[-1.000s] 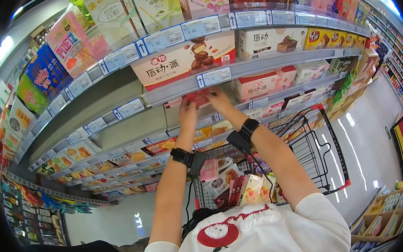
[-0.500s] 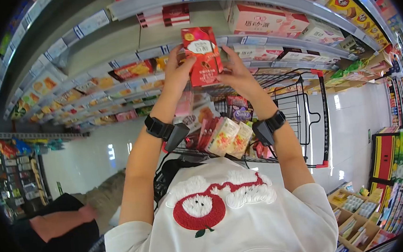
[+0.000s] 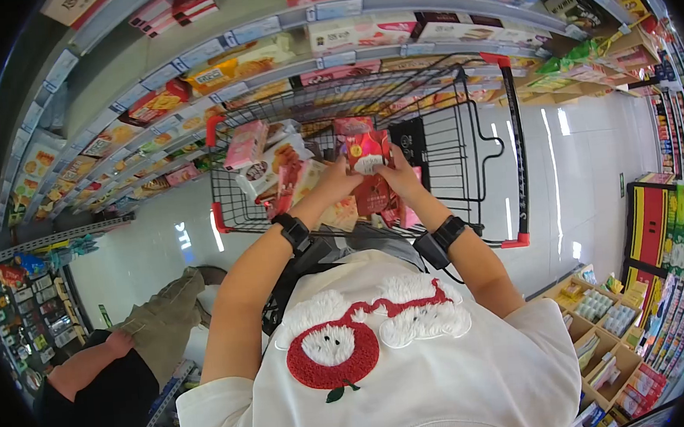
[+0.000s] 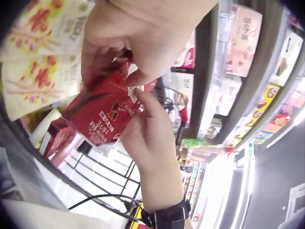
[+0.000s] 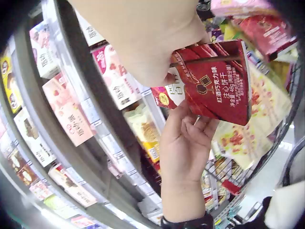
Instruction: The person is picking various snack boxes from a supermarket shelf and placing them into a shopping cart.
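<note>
Both hands hold a red biscuit box [image 3: 370,157], with a white label and Chinese print, over the shopping cart. My left hand [image 3: 343,183] grips its left side and my right hand [image 3: 400,180] its right side. Seen from the left wrist, the box [image 4: 102,112] lies tilted, with the right hand's fingers [image 4: 148,107] at its edge. In the right wrist view the printed face [image 5: 214,83] shows plainly; the left hand [image 5: 186,148] holds it from below. Cream packets with a red and yellow print [image 4: 40,71] lie beneath it in the cart.
The wire shopping cart [image 3: 519,151] stands in front of the body, holding a pink box [image 3: 246,144] and several other snack packs. Shelves of boxed biscuits [image 3: 364,31] run along the far side. At the lower left another person [image 3: 91,394] is close by.
The hands reached into a shelf, drew out the red biscuit box and brought it down over the cart. The head view has tilted downward, showing more of the cart.
</note>
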`<state>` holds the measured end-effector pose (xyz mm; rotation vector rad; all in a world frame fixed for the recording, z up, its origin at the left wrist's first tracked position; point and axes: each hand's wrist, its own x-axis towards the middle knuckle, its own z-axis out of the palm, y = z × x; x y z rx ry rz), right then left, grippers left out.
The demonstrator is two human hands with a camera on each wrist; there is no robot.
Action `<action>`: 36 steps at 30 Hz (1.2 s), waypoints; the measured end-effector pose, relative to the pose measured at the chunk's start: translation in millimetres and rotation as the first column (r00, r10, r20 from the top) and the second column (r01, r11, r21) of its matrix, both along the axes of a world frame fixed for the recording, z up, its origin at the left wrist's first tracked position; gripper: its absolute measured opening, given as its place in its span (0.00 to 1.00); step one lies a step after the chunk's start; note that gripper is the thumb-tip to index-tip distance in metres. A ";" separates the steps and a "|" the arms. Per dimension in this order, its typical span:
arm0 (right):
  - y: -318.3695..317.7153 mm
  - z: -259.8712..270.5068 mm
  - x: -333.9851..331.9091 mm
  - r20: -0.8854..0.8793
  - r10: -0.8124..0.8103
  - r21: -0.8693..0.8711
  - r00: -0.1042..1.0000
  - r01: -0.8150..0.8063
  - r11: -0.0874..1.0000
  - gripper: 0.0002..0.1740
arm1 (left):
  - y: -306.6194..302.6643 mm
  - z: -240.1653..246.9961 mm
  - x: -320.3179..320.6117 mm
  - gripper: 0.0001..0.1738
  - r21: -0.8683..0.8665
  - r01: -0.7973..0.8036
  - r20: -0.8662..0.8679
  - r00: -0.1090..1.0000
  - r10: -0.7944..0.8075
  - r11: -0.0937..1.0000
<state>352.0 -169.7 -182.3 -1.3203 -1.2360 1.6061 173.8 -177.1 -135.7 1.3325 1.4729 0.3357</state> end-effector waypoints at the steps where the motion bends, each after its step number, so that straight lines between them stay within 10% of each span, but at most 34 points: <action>1: -8.9 -18.6 12.6 0.046 0.001 -0.049 0.999 0.002 0.999 0.31 | -6.4 -23.5 11.5 0.27 -0.075 -0.020 0.124 0.992 0.029 0.997; 3: -24.3 -49.2 30.9 0.071 -0.028 -0.093 0.997 0.035 0.995 0.29 | -18.9 -67.1 31.9 0.28 -0.223 -0.030 0.353 0.929 0.110 0.974; 13: -29.4 -98.9 28.9 0.093 0.004 -0.167 0.996 0.012 0.986 0.31 | -25.4 -33.2 57.5 0.25 -0.017 -0.094 -0.022 0.995 0.094 0.995; 15: -33.8 -64.7 23.4 0.274 0.062 -0.175 0.960 -0.014 0.984 0.31 | -27.7 -117.6 52.4 0.33 0.158 -0.089 -0.117 0.987 0.108 0.983; 17: -34.4 -78.5 20.6 0.350 0.085 -0.221 0.933 -0.006 0.975 0.32 | -26.6 -60.9 48.1 0.41 0.127 0.005 -0.069 0.998 0.004 0.992; 19: -30.9 -99.7 20.9 0.502 0.211 -0.211 0.839 -0.118 0.970 0.33 | -32.5 -98.7 50.0 0.41 0.254 -0.161 -0.115 0.974 0.195 0.954; 21: -35.1 -25.6 8.2 0.486 0.193 -0.175 0.852 -0.122 0.977 0.33 | -28.4 -173.9 44.2 0.37 0.311 -0.090 -0.037 0.994 0.106 0.946; 22: -39.2 -71.6 11.5 0.491 0.197 -0.141 0.849 -0.145 0.979 0.35 | -26.3 -187.0 40.7 0.36 0.327 -0.060 -0.006 0.998 0.066 0.943; 23: -33.8 -118.9 10.3 0.497 0.197 -0.109 0.845 -0.165 0.980 0.37 | -27.0 -180.5 39.5 0.34 0.298 -0.045 -0.017 0.998 0.052 0.954; 25: -32.8 -31.6 -5.5 0.465 0.254 -0.342 0.848 -0.093 0.935 0.43 | -28.4 -122.2 33.8 0.27 0.195 0.010 -0.082 0.997 0.007 0.981; 28: -49.0 -101.9 -15.6 0.828 0.038 0.000 0.559 -0.068 0.998 0.47 | -21.6 -65.7 18.0 0.24 0.001 0.241 -0.287 0.930 -0.230 0.971; 33: -33.7 -44.1 -35.8 0.754 -0.001 0.125 0.657 -0.141 0.982 0.46 | 4.7 -43.9 -25.2 0.25 0.081 0.477 -0.224 0.864 -0.450 0.875; 36: 6.3 18.5 -68.4 0.616 0.094 0.260 0.782 -0.314 0.913 0.34 | 22.8 42.6 -79.3 0.20 0.253 0.301 -0.069 0.954 -0.293 0.920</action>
